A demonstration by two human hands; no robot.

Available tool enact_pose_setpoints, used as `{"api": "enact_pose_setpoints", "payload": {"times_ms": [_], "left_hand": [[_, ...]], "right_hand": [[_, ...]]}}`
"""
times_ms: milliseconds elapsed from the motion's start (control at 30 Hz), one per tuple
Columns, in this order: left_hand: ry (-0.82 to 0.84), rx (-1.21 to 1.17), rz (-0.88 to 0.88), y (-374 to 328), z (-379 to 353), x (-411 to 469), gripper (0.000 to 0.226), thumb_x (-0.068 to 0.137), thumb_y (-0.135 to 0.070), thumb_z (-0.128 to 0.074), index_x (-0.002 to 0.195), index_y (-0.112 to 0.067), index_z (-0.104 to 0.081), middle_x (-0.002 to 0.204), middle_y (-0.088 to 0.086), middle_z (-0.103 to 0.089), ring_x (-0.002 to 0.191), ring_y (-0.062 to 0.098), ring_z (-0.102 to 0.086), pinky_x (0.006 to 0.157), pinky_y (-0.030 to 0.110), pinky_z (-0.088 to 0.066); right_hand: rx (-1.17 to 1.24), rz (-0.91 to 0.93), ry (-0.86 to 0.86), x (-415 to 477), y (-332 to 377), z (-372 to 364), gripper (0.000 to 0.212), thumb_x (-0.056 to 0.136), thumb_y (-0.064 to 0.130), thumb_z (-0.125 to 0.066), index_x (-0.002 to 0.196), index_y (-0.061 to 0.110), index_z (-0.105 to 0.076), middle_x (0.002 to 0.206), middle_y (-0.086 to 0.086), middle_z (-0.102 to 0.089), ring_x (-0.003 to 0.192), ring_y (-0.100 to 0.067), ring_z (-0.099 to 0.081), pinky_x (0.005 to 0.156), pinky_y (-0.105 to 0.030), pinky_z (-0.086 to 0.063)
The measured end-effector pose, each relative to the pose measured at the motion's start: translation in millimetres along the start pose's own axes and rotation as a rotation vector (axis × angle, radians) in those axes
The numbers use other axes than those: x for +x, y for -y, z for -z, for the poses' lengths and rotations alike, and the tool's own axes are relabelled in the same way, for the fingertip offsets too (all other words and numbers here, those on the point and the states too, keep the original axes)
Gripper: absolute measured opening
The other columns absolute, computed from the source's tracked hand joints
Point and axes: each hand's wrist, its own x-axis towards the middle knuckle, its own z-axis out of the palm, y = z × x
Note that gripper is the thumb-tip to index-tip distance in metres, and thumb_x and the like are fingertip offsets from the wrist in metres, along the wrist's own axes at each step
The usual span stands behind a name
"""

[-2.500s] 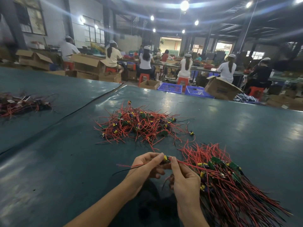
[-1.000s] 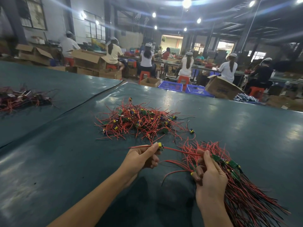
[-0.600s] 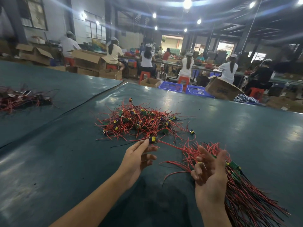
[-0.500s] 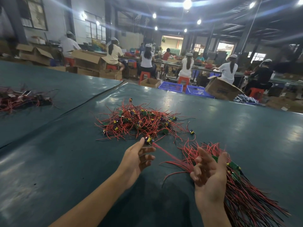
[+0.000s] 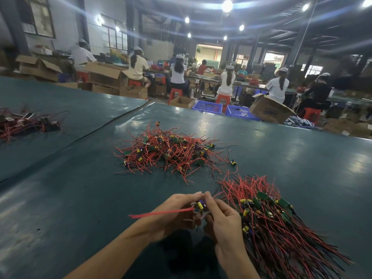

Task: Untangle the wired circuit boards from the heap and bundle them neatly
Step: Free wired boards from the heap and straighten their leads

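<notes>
Hands, apart a moment ago, now meet at lower centre: left hand and right hand both pinch one circuit board, clear of the heap at mid-frame. Judged ready for the bundle, lower right.

I note the left hand has pulled back from the near edge of the heap toward the body, bringing one circuit board with it. Half a second ago its fingers were stretched out at the heap; now they curl round the board. The right hand has dropped its raised, spread pose over the bundle and swung in to meet the left, pinching the same board. The board's red wires now jut leftward over the worktop, clear of the heap.
</notes>
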Motion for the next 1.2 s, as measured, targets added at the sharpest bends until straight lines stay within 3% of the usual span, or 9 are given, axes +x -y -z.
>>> {"api": "enact_pose_setpoints", "payload": {"times_ms": [133, 267, 333, 467, 600, 700, 800, 933, 1200], "left_hand": [[-0.014, -0.086, -0.05, 1, 4, 3, 0.017, 0.088, -0.029, -0.063, 0.079, -0.022, -0.075, 0.073, 0.001, -0.067, 0.064, 0.012, -0.063, 0.059, 0.024, -0.049], [0.0, -0.003, -0.146, 4, 4, -1, 0.022, 0.083, -0.005, -0.071, 0.101, -0.018, -0.072, 0.092, 0.008, -0.072, 0.07, 0.013, -0.065, 0.059, 0.023, -0.052], [0.014, 0.073, -0.2, 7, 1, -3, 0.037, 0.075, -0.007, -0.079, 0.109, -0.017, -0.069, 0.095, 0.007, -0.071, 0.073, 0.015, -0.065, 0.063, 0.025, -0.053], [-0.078, 0.109, -0.317, 6, -7, -4, 0.027, 0.077, -0.024, -0.078, 0.104, -0.02, -0.073, 0.096, 0.011, -0.074, 0.074, 0.018, -0.066, 0.066, 0.027, -0.054], [-0.197, 0.054, -0.381, 6, -10, -3, 0.03, 0.072, -0.034, -0.073, 0.1, -0.023, -0.076, 0.09, 0.013, -0.075, 0.066, 0.015, -0.066, 0.059, 0.023, -0.052], [-0.234, 0.011, -0.389, 5, -8, -1, 0.03, 0.071, -0.034, -0.075, 0.097, -0.019, -0.076, 0.087, 0.014, -0.074, 0.062, 0.015, -0.064, 0.058, 0.022, -0.051], [-0.232, -0.005, -0.331, 4, -6, -1, 0.032, 0.065, -0.035, -0.079, 0.091, -0.015, -0.076, 0.086, 0.015, -0.074, 0.063, 0.015, -0.065, 0.057, 0.021, -0.051], [-0.23, -0.015, -0.267, 1, -4, -2, 0.021, 0.064, -0.033, -0.08, 0.07, -0.014, -0.076, 0.076, 0.011, -0.072, 0.06, 0.011, -0.063, 0.056, 0.019, -0.05], [-0.216, -0.007, -0.254, -8, -6, -7, 0.018, 0.064, -0.031, -0.079, 0.059, -0.017, -0.07, 0.069, 0.01, -0.069, 0.056, 0.014, -0.061, 0.051, 0.02, -0.048]], "right_hand": [[0.066, 0.001, -0.091, 2, 3, 2, 0.017, 0.076, 0.03, -0.073, 0.075, 0.014, -0.08, 0.083, -0.021, -0.072, 0.083, -0.043, -0.065, 0.086, -0.056, -0.052], [0.065, 0.055, -0.12, -1, 3, 1, 0.021, 0.073, 0.032, -0.073, 0.071, 0.012, -0.079, 0.074, -0.02, -0.072, 0.068, -0.037, -0.065, 0.071, -0.047, -0.057], [0.058, 0.082, -0.128, -1, 1, 2, 0.023, 0.072, 0.033, -0.072, 0.067, 0.012, -0.077, 0.069, -0.018, -0.072, 0.061, -0.031, -0.067, 0.057, -0.038, -0.058], [0.039, 0.111, -0.149, 2, -1, 5, 0.02, 0.072, 0.034, -0.073, 0.069, 0.015, -0.079, 0.072, -0.013, -0.074, 0.07, -0.03, -0.069, 0.074, -0.044, -0.057], [0.054, 0.119, -0.149, 4, -5, 5, 0.02, 0.073, 0.033, -0.075, 0.075, 0.014, -0.08, 0.078, -0.016, -0.075, 0.078, -0.036, -0.072, 0.079, -0.049, -0.058], [0.037, 0.104, -0.169, 5, -5, 5, 0.029, 0.067, 0.042, -0.076, 0.072, 0.013, -0.079, 0.065, -0.019, -0.064, 0.064, -0.03, -0.058, 0.068, -0.042, -0.053], [0.042, 0.092, -0.116, 4, -5, 6, 0.025, 0.073, 0.038, -0.074, 0.074, 0.013, -0.08, 0.067, -0.017, -0.059, 0.063, -0.026, -0.05, 0.064, -0.038, -0.045], [0.023, 0.091, -0.139, 9, 1, 10, 0.02, 0.082, 0.03, -0.071, 0.068, 0.017, -0.079, 0.053, -0.003, -0.051, 0.038, -0.006, -0.033, 0.036, -0.019, -0.029], [0.229, 0.145, -0.309, 26, 19, 40, 0.015, 0.088, 0.018, -0.068, 0.077, 0.012, -0.076, 0.06, 0.006, -0.063, 0.036, -0.003, -0.035, 0.032, -0.015, -0.027]]}}
